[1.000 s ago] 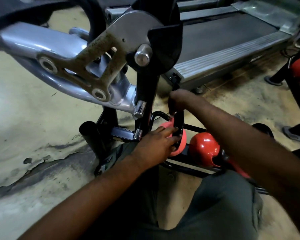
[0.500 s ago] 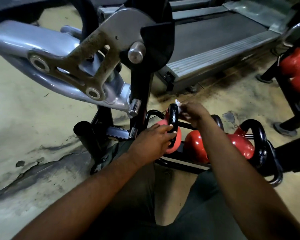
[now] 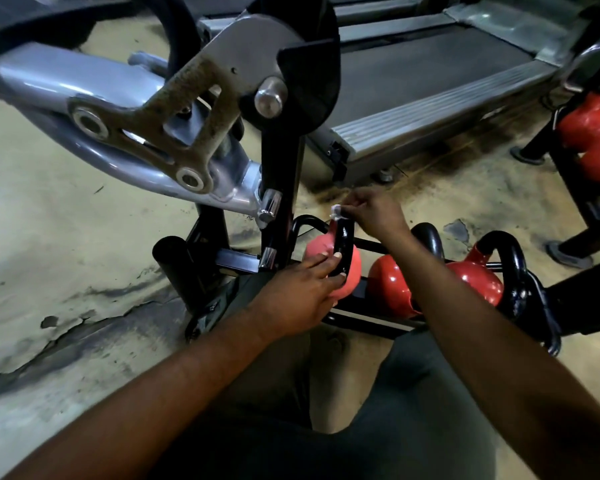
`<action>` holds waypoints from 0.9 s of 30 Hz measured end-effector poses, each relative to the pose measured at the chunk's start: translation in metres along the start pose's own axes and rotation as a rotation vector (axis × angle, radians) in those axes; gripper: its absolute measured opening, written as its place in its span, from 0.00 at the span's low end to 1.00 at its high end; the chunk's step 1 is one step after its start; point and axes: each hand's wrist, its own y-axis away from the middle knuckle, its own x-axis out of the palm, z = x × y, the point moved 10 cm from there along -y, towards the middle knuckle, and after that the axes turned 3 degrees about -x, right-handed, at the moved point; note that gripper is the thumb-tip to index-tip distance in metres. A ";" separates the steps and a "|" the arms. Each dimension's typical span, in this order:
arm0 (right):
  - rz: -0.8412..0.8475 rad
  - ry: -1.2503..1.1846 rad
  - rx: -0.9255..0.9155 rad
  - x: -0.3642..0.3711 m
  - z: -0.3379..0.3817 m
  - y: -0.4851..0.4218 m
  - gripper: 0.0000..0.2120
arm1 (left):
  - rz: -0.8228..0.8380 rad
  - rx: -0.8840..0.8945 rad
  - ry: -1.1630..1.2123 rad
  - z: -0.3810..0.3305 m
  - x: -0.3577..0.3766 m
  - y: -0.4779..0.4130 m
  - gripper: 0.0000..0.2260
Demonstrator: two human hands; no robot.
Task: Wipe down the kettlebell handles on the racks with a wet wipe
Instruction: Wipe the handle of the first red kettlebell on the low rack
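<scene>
**gymrat:** So where's the wipe at right now?

**me:** My right grip pinches the wet wipe at the top of the black handle. My left grip curls round the handle's lower end, steadying the pink-red kettlebell on the low rack. I'd drag the wipe round the whole loop, inner side too, keeping the bell pinned.

**gymrat:** Anything different from a second ago?

**me:** Yeah, back then my right grip was clamped over the handle top, wipe hidden. Now it's fingertips only, wipe showing. Left hasn't budged.
</scene>
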 end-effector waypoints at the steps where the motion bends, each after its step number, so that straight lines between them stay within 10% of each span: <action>1: 0.072 0.195 -0.055 0.005 0.014 -0.009 0.08 | 0.009 -0.001 -0.013 -0.001 0.001 0.001 0.20; 5: 0.281 0.764 -0.214 0.037 0.056 -0.005 0.13 | 0.021 -0.015 -0.029 -0.002 0.001 0.000 0.19; 8: 0.261 0.765 -0.321 0.038 0.056 0.012 0.13 | -0.003 0.007 -0.022 -0.002 0.001 0.000 0.18; 13: -0.108 -0.246 0.132 0.008 -0.038 0.041 0.01 | -0.028 -0.006 -0.003 -0.001 -0.002 0.000 0.18; 18: 0.038 -1.261 0.708 0.086 -0.067 0.062 0.10 | -0.051 0.004 -0.014 -0.006 -0.006 0.004 0.17; 23: -0.115 -1.125 0.486 0.055 -0.063 0.098 0.05 | -0.067 0.071 -0.019 -0.013 -0.005 0.009 0.14; 27: -0.226 -0.343 0.053 0.011 -0.021 0.061 0.06 | -0.159 0.000 0.028 -0.005 -0.017 0.009 0.14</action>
